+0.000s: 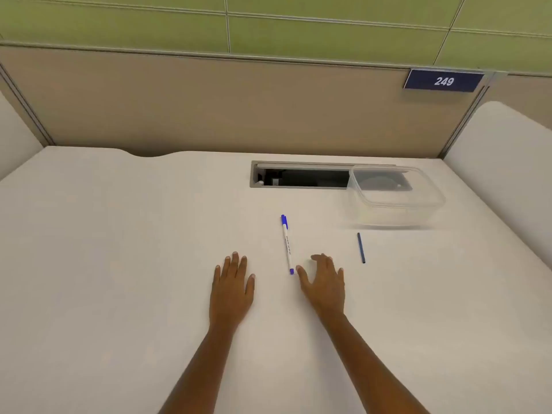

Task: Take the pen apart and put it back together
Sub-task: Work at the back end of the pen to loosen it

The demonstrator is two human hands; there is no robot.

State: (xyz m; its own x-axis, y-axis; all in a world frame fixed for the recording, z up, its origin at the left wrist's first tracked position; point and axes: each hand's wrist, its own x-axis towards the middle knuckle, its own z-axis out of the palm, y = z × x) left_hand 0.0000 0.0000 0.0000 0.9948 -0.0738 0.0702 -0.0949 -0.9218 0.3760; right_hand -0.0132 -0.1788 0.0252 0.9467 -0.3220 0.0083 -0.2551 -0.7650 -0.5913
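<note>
A white pen (pixel 287 245) with a blue cap at its far end and a blue tip at its near end lies on the white desk (pixel 119 264), pointing away from me. My left hand (pixel 232 286) rests flat on the desk, left of the pen, fingers apart, holding nothing. My right hand (pixel 324 283) hovers just right of the pen's near end, fingers spread and slightly curled, thumb close to the blue tip but apart from it. A thin dark blue stick (pixel 361 248) lies alone further right.
A clear plastic container (pixel 394 198) stands at the back right, partly over an open cable slot (pixel 298 174) in the desk. Beige partition walls enclose the desk at the back and sides, with a sign reading 249 (pixel 443 81).
</note>
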